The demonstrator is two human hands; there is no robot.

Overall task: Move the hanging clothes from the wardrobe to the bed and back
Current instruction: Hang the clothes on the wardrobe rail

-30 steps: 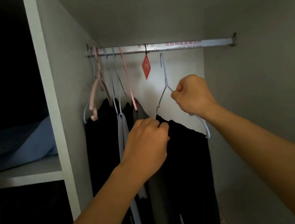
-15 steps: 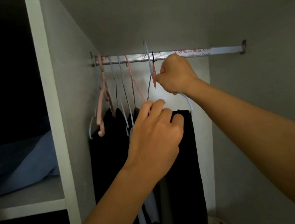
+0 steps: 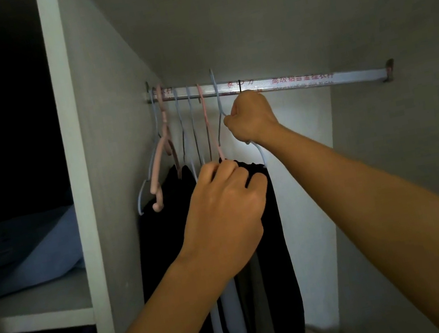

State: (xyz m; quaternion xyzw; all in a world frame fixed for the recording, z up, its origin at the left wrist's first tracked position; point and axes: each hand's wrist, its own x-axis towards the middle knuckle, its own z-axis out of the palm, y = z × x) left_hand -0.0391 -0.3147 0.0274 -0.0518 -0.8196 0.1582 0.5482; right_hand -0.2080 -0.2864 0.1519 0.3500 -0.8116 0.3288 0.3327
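We look into an open wardrobe where a metal clothes rail [image 3: 300, 83] runs across the hanging bay, printed with red characters. Our right hand [image 3: 252, 117] is raised just under the rail, its fingers clenched around the neck of a pale blue wire hanger [image 3: 217, 99] whose hook sits over the rail. Part of this hanger's shoulder shows below the wrist, curving down to the right.

From that hanger hangs a black garment [image 3: 272, 239], folded over the bar and dropping straight down toward the wardrobe floor. Our left hand [image 3: 224, 209] is lower and nearer, its fingers curled and grasping the bunched top edge of this black garment right where it meets the hanger.

To the left on the same rail hang several more hangers close together: a thick pink hanger [image 3: 161, 153] near the wardrobe's side panel, a thinner pink hanger [image 3: 207, 121] just beside the blue one, and pale blue and grey wire ones between them. They carry dark clothes [image 3: 165, 249] and a pale grey-blue garment [image 3: 233, 319] that shows below our left wrist.

Beyond the white partition [image 3: 75, 162], in the dim left compartment, folded blue fabric [image 3: 32, 258] lies on a shelf [image 3: 32, 311].
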